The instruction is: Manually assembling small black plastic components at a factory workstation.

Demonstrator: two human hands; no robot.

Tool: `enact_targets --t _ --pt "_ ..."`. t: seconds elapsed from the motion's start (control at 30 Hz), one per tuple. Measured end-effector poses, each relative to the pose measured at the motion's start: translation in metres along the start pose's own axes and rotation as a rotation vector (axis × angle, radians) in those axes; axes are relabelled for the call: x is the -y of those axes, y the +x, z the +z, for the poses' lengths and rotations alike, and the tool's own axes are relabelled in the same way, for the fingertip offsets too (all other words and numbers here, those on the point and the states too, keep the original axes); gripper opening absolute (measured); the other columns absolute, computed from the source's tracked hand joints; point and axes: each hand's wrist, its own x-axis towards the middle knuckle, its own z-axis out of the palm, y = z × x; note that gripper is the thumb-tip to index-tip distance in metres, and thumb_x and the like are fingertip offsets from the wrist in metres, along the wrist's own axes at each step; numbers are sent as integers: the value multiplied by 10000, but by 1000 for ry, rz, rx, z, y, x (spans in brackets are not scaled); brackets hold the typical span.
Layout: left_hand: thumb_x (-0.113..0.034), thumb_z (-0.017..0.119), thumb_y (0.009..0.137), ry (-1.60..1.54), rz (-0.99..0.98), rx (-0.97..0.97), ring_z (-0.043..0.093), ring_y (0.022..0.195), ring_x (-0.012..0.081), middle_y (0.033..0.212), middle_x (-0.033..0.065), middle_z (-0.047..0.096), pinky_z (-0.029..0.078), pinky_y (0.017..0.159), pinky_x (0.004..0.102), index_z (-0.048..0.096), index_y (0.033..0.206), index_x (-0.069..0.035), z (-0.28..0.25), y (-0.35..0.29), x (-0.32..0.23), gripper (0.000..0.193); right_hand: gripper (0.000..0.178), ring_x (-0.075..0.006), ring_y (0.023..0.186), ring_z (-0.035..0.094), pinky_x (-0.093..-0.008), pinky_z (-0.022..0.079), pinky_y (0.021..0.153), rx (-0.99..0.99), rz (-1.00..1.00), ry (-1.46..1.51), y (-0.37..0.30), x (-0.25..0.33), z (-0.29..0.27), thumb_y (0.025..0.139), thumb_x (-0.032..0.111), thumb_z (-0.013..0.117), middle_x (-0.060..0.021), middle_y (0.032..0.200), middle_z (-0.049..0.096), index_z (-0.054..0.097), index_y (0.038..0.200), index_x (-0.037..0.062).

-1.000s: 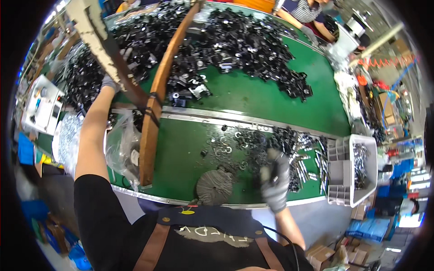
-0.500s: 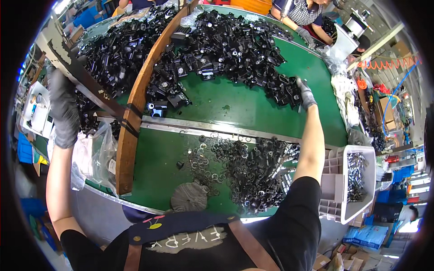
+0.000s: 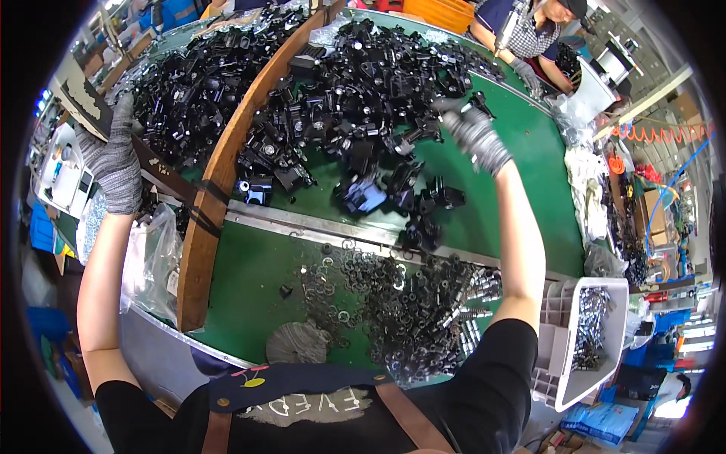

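Observation:
My left hand (image 3: 115, 168), in a grey knitted glove, is closed around a dark metal bar (image 3: 162, 172) with peeling paint, thumb on one side and fingers on the other. My right hand (image 3: 478, 138), also gloved and somewhat blurred, is over the green table with fingers stretched out and nothing visible in them. It is beside a large heap of black metal parts (image 3: 363, 83). Several of these black parts (image 3: 401, 193) lie nearer to me, some blurred, reaching over the metal strip (image 3: 318, 225) that crosses the table.
A wooden board (image 3: 227, 166) divides the heap. Nearer me lie small rings and cylindrical pieces (image 3: 416, 310) and a round grey pad (image 3: 296, 344). A grey crate (image 3: 563, 356) of metal pieces stands at right. A co-worker's gloved hand (image 3: 525, 76) is at the far right.
My right hand has moved left and away from the table's right side. Black parts from the heap's right end have shifted left and toward me. My left hand has moved slightly up the bar.

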Motion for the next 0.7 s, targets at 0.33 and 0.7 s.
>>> enact_targets --t 0.33,0.7 --pt "-115 741 896 -26 99 -47 541 591 68 755 -2 614 441 547 223 619 1089 -52 4 -10 -14 237 461 -240 1248 568 -388 531 889 -187 310 -72 112 -109 -71 951 281 636 -138 1406 577 567 1401 210" --pt "-155 786 855 -56 87 64 648 840 130 1025 48 677 524 742 262 590 1243 -51 -1 10 24 447 590 -183 1128 570 -295 442 975 221 48 -258 65 -23 15 919 37 646 -95 1256 639 488 1460 212"
